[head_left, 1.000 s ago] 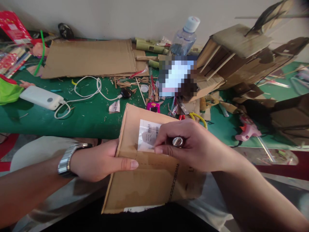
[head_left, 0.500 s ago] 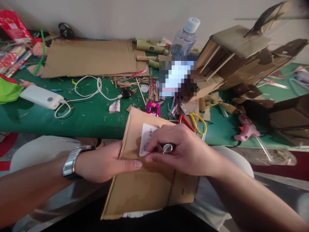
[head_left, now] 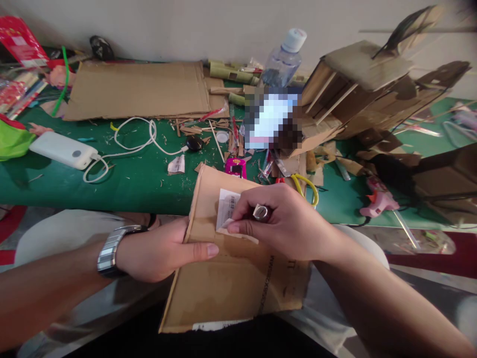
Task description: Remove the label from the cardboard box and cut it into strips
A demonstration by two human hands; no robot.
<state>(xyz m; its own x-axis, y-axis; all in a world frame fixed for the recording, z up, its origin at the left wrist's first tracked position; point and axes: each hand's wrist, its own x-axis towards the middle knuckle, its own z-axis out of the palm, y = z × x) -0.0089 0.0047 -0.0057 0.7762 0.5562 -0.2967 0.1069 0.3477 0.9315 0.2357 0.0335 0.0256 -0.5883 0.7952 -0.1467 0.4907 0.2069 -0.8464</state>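
A piece of brown cardboard (head_left: 223, 288) lies tilted across my lap. My left hand (head_left: 160, 251) grips its left edge, thumb on top and fingers hidden beneath. On the cardboard is a white barcode label (head_left: 224, 209), its lower edge lifted and curled. My right hand (head_left: 279, 221) pinches that lower edge between thumb and forefinger. Tucked in the same hand is a dark rod-like tool (head_left: 262, 213) with a shiny round metal end; its kind I cannot make out. Just beyond this hand lie yellow-and-red-handled scissors (head_left: 306, 189), partly hidden.
On the green table (head_left: 141, 189) are a white power bank (head_left: 63, 149) with cable, a flat cardboard sheet (head_left: 137, 92), a pink tape measure (head_left: 235, 168) and cardboard scraps. A water bottle (head_left: 281, 62), cardboard model (head_left: 357, 74) and pink glue gun (head_left: 378, 203) stand or lie rightward.
My right hand has moved slightly up, and the label's lower edge is now peeled up and folded over. The left hand keeps its hold on the cardboard.
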